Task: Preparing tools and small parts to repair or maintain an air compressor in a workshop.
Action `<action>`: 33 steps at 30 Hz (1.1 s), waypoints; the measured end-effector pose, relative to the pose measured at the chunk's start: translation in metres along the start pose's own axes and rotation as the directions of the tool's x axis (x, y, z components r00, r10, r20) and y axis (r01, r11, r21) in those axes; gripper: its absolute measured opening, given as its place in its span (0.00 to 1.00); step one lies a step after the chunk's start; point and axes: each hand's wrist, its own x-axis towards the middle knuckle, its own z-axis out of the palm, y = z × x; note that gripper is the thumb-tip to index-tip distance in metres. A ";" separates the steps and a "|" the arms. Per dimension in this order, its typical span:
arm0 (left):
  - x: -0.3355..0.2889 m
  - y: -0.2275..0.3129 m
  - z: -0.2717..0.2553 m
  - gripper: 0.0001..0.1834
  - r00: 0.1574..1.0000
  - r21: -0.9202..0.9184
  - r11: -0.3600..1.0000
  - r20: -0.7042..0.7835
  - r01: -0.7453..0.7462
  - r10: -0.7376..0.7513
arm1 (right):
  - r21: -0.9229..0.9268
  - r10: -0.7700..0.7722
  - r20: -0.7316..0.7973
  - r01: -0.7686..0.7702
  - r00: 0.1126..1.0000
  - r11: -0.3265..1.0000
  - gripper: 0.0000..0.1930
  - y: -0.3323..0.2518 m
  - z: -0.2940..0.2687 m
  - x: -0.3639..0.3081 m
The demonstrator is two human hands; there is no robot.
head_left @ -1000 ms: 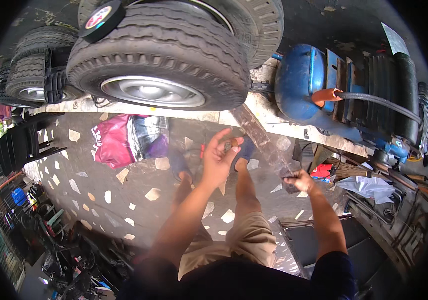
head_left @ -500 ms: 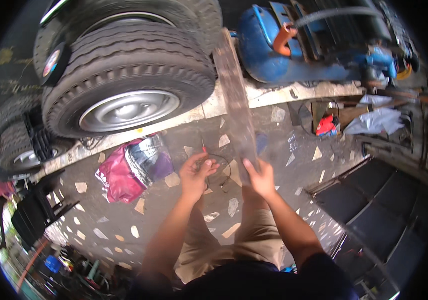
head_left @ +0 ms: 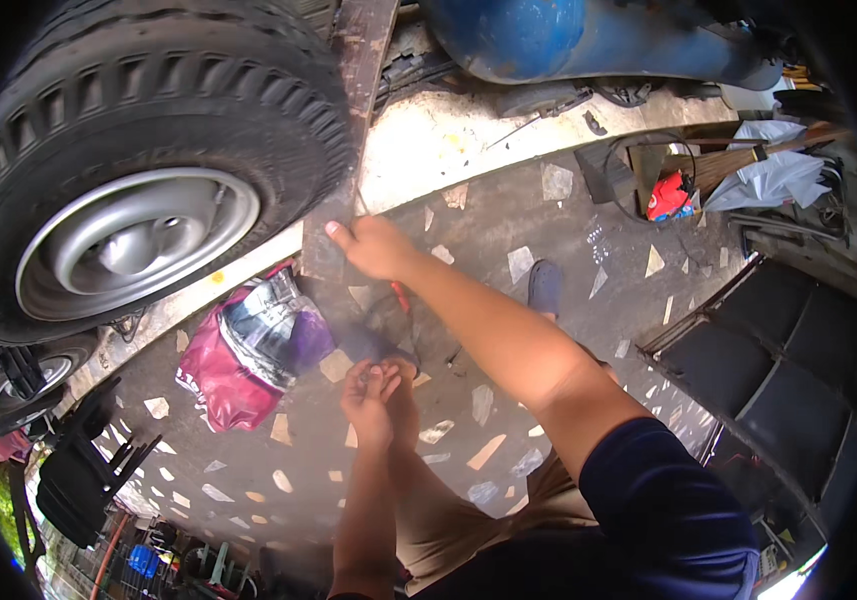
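A long, worn wooden plank [head_left: 361,60] slants past the right edge of a big tyre [head_left: 163,190]. My right hand [head_left: 376,247] is closed on the plank's near end, thumb on its face. Lower down, in front of my leg, my left hand [head_left: 371,395] has its fingers curled together; anything in them is too small to make out. Between the hands, a thin red object [head_left: 400,295] lies on the floor. A maroon and purple plastic bag [head_left: 248,365] is left of my left hand.
A pale ledge [head_left: 428,150] runs along the back, with a blue tank [head_left: 528,35] above it. Grey plastic [head_left: 773,180] and a red packet [head_left: 666,195] are at the right, near a dark panelled frame [head_left: 763,370]. A black chair-like object [head_left: 78,465] stands left.
My right hand has moved left and farther away with the plank, which now stands closer against the tyre. The left hand has dropped lower and its fingers have curled in. My view has shifted.
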 end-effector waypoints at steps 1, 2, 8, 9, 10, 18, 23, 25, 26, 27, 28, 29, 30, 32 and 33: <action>0.008 -0.012 0.005 0.18 1.000 -0.033 0.999 -0.007 0.013 -0.013 | -0.011 -0.051 -0.005 0.051 0.999 0.999 0.31 0.003 -0.002 0.001; 0.019 -0.026 0.016 0.19 1.000 -0.069 0.997 0.003 0.030 -0.030 | -0.020 -0.058 -0.017 0.057 0.998 0.998 0.31 0.010 -0.006 0.004; 0.074 -0.039 0.086 0.20 0.974 -0.038 0.979 0.096 -0.200 0.203 | 0.405 -0.287 -0.228 0.358 0.931 0.841 0.12 0.048 -0.013 0.005; 0.084 -0.040 0.096 0.23 0.963 -0.016 0.970 0.118 -0.243 0.243 | 0.457 -0.312 -0.128 0.336 0.941 0.824 0.10 0.064 -0.024 0.006; 0.091 -0.043 0.107 0.24 0.959 -0.031 0.969 0.140 -0.245 0.247 | 0.507 -0.343 -0.013 0.301 0.939 0.808 0.12 0.089 -0.042 0.004; 0.095 -0.036 0.202 0.27 0.842 -0.369 0.929 0.504 0.010 0.191 | 0.251 -0.588 0.128 0.548 0.798 0.798 0.23 0.170 -0.152 -0.041; 0.074 -0.057 0.255 0.30 0.774 -0.360 0.933 0.595 0.016 0.216 | 0.267 -0.744 0.121 0.700 0.657 0.662 0.22 0.206 -0.195 -0.058; 0.066 -0.065 0.272 0.29 0.757 -0.356 0.933 0.623 0.051 0.196 | 0.211 -0.785 0.087 0.758 0.614 0.617 0.20 0.223 -0.214 -0.066; 0.059 -0.065 0.281 0.29 0.743 -0.362 0.928 0.643 0.083 0.185 | 0.222 -0.783 0.076 0.755 0.618 0.617 0.18 0.231 -0.222 -0.070; 0.055 -0.069 0.289 0.29 0.734 -0.354 0.932 0.653 0.077 0.188 | 0.228 -0.781 0.063 0.753 0.621 0.617 0.17 0.240 -0.229 -0.070; 0.051 -0.075 0.294 0.28 0.753 -0.322 0.946 0.633 0.044 0.181 | 0.220 -0.785 0.050 0.760 0.618 0.612 0.17 0.249 -0.234 -0.074; 0.048 -0.080 0.300 0.27 0.768 -0.290 0.957 0.613 0.005 0.182 | 0.243 -0.771 0.025 0.745 0.636 0.622 0.15 0.257 -0.237 -0.077; 0.047 -0.083 0.308 0.27 0.755 -0.284 0.959 0.628 -0.001 0.187 | 0.266 -0.754 -0.001 0.727 0.657 0.633 0.14 0.267 -0.239 -0.078; 0.042 -0.093 0.317 0.27 0.805 -0.189 0.979 0.567 -0.075 0.171 | 0.322 -0.790 -0.108 0.773 0.603 0.546 0.12 0.279 -0.243 -0.079; 0.042 -0.100 0.323 0.25 0.844 -0.158 0.973 0.486 -0.170 0.226 | 0.320 -0.763 -0.137 0.757 0.631 0.569 0.11 0.286 -0.247 -0.081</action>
